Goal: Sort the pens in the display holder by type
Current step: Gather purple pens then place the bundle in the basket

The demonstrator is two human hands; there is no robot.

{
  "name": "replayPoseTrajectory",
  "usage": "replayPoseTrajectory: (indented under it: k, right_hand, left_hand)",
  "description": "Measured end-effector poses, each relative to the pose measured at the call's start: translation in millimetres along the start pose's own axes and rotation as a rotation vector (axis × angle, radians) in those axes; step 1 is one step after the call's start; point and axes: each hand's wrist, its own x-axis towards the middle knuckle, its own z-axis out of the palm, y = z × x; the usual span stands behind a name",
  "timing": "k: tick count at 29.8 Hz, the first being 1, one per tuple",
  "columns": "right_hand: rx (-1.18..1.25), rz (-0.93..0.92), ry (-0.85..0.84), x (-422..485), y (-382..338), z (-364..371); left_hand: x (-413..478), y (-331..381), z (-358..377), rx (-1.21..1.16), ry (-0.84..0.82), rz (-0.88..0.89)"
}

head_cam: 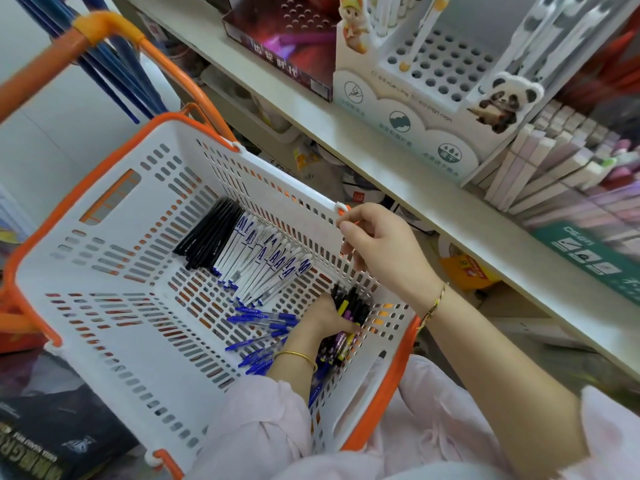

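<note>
A white and orange basket (114, 271) holds pens in groups: black pens (207, 233) at the far side, white pens with blue print (266, 268) beside them, blue-capped clear pens (263, 327) nearer me. My left hand (325, 317) is down in the basket's right corner, closed around a bunch of dark pens with yellow and purple marks (346, 323). My right hand (384, 251) grips the basket's right rim. On the shelf stands a white display holder (440, 67) full of holes, with a few white pens in it.
A dark red display box (287, 39) sits left of the white holder. Pale boxed pen sets (554, 161) and a green box (588, 254) fill the shelf's right. Orange basket handles (104, 32) rise at upper left. A black box (52, 434) lies at lower left.
</note>
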Motion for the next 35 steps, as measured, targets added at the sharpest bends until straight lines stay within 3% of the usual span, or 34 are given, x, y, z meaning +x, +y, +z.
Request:
replayPoseTrajectory:
  k: [16, 21, 25, 29, 35]
  right_hand:
    - [0.002, -0.006, 0.012, -2, -5, -5]
    - [0.038, -0.038, 0.023, -5, -17, -12]
    - [0.160, -0.084, 0.054, -10, -39, -34]
    - [0.258, -0.144, 0.114, -20, -60, -75]
    - [0.330, -0.214, 0.297, -46, -78, -181]
  left_hand:
    - [-47, -2, -42, -0.524, 0.040, -0.100]
    - [-84, 17, -75, -0.852, 0.073, 0.046]
    - [-129, 54, -91, -0.978, 0.068, 0.245]
    - [-170, 111, -92, -1.111, -0.026, 0.459]
    - [-197, 250, -69, -1.208, -0.231, 0.618]
